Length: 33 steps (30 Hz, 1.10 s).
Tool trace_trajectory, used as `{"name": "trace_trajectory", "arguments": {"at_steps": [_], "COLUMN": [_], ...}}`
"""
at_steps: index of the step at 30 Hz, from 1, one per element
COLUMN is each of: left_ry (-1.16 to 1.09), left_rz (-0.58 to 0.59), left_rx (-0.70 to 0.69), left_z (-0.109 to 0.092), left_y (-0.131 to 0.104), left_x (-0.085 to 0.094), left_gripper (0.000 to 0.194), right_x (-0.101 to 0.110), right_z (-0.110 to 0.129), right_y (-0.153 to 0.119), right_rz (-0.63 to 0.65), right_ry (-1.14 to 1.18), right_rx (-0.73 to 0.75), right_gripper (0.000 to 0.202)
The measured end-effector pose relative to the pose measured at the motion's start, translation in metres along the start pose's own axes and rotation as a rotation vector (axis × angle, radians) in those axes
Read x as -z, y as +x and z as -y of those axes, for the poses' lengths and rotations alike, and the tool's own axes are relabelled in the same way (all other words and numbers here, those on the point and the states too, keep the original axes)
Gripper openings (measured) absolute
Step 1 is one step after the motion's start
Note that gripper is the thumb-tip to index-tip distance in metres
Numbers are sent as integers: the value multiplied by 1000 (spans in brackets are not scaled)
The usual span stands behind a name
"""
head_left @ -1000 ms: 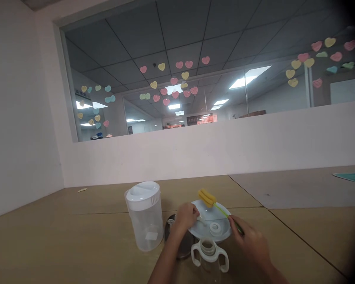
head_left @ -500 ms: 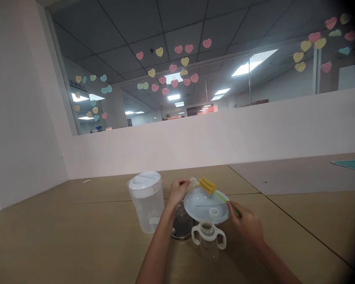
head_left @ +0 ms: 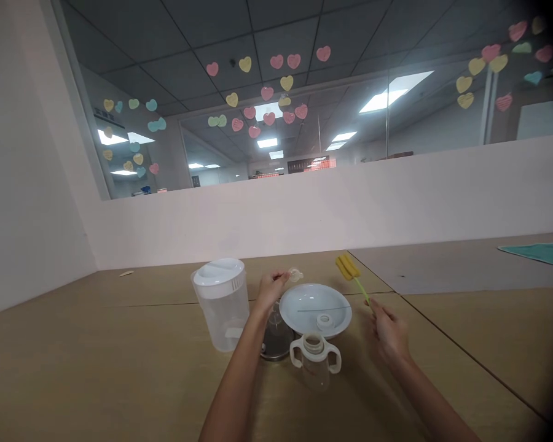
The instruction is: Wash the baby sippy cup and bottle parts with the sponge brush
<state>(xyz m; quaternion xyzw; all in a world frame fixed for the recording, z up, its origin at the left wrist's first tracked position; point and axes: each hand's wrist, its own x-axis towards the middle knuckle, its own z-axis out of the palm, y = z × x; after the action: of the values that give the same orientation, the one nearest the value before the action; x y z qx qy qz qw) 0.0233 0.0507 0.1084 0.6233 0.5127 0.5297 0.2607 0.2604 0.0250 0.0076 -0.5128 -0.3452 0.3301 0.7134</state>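
Note:
Between the fingertips of my left hand [head_left: 273, 287] is a small clear bottle nipple [head_left: 295, 274], held above the far left rim of a white bowl [head_left: 288, 313]. My right hand [head_left: 389, 328] grips the green handle of a sponge brush [head_left: 348, 267], its yellow head raised to the right of the bowl. Inside the bowl lie a white ring cap [head_left: 324, 321] and a thin straight rod [head_left: 313, 310]. A clear baby bottle [head_left: 316, 371] with two white handles stands uncapped in front of the bowl.
Left of my left forearm stands a clear pitcher [head_left: 225, 319] with a white lid. A dark round tray [head_left: 276, 347] bearing a clear piece is partly hidden by that arm. A teal cloth [head_left: 544, 252] lies far right, and a low wall [head_left: 304, 215] borders the table.
The sponge brush has moved right, away from the nipple and the bowl, and its head now points up. My left hand still holds the nipple. The camera view has shifted slightly.

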Motion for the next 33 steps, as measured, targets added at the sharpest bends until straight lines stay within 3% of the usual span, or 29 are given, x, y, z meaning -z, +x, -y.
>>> {"name": "trace_trajectory", "arguments": {"at_steps": [3, 9, 15, 21, 27, 33], "left_ry": [36, 96, 188, 399, 554, 493], "left_rz": [38, 202, 354, 347, 325, 305], "left_rx": [-30, -102, -288, -473, -524, -514], "left_z": [-3, -10, -24, -42, -53, -49], "left_y": [-2, -10, -26, -40, -48, -46], "left_x": [-3, -13, -27, -35, -39, -41], "left_gripper": [32, 24, 21, 19, 17, 14], "right_x": [-3, -19, -21, -21, -19, -17], "right_z": [5, 16, 17, 18, 14, 18], "right_y": [-7, -28, -31, -30, -25, -24], "right_rz": [91, 346, 536, 534, 582, 671], "right_ry": [-4, 160, 292, 338, 357, 481], "right_rx": [-3, -169, -235, -245, -254, -273], "right_gripper": [48, 51, 45, 43, 40, 34]}}
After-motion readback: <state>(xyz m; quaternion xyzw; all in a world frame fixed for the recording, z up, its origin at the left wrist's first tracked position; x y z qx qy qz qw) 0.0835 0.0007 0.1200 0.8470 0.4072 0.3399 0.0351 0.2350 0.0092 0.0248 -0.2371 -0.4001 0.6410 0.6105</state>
